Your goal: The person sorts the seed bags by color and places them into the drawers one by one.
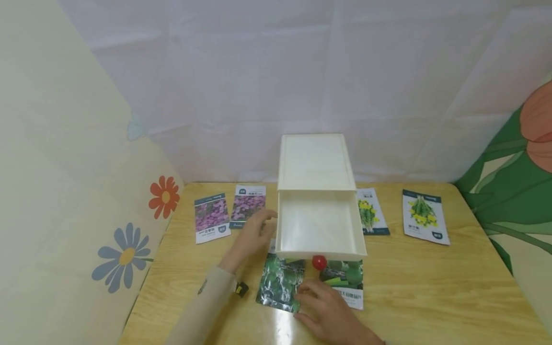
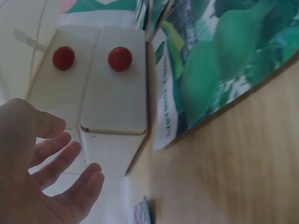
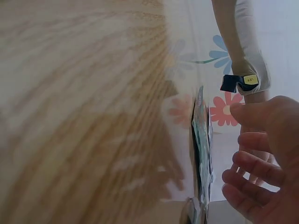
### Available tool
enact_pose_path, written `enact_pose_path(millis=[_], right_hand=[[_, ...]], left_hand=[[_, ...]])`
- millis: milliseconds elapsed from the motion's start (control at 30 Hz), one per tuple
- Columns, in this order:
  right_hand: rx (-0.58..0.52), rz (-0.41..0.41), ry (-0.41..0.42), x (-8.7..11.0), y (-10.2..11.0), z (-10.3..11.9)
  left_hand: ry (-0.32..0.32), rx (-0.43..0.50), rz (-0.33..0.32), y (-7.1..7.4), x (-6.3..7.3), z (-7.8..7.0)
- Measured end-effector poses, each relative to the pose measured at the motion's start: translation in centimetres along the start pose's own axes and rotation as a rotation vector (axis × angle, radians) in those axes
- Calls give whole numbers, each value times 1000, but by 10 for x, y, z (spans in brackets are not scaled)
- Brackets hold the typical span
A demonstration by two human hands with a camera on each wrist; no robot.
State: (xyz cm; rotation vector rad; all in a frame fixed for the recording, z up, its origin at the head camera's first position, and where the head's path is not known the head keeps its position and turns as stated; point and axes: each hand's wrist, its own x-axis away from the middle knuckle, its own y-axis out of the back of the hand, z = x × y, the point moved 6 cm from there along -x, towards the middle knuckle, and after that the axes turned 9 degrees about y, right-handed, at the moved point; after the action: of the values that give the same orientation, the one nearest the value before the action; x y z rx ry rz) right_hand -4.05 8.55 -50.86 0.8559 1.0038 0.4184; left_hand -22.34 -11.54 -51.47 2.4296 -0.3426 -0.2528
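A white drawer box (image 1: 316, 163) stands at the middle back, its upper drawer (image 1: 358, 225) pulled out and bare inside. A red round knob (image 1: 319, 262) sits on that drawer's front; a second red knob (image 2: 120, 59) shows in the left wrist view. My left hand (image 1: 254, 235) is beside the drawer's left side, fingers loosely bent and holding nothing. In front of the drawer, my right hand (image 1: 325, 311) hovers low over two green seed packets, a left one (image 1: 278, 282) and a right one (image 1: 353, 298). Its fingers are relaxed, with nothing between them.
Two purple-flower packets, an outer one (image 1: 212, 218) and an inner one (image 1: 248, 203), lie left of the box. To its right are two yellow-flower packets, a near one (image 1: 372, 213) and a far one (image 1: 424, 215). Behind the wooden table (image 1: 431, 287) hangs a white cloth (image 1: 258, 86).
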Motion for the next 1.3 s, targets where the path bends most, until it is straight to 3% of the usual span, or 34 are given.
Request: enact_pose_path(millis=[100, 200, 400, 567, 933, 1100, 1167, 1300], right_hand=[[3, 31, -13, 2, -5, -1], [-8, 60, -22, 4, -12, -1], [-19, 94, -30, 6, -20, -1], [-13, 115, -24, 7, -24, -3], [-44, 157, -46, 6, -25, -3], [-72, 181, -69, 6, -24, -4], [-76, 179, -62, 7, -24, -5], [-74, 165, -41, 7, -24, -4]], left_hand=[[57, 34, 66, -10, 5, 7], [75, 8, 108, -20, 8, 12], [-37, -213, 107, -35, 13, 14], [-108, -309, 92, -38, 15, 10], [-86, -302, 144, -38, 21, 2], [-144, -304, 115, -34, 24, -3], [-136, -306, 121, -33, 24, -3], [-55, -307, 175, -33, 22, 0]])
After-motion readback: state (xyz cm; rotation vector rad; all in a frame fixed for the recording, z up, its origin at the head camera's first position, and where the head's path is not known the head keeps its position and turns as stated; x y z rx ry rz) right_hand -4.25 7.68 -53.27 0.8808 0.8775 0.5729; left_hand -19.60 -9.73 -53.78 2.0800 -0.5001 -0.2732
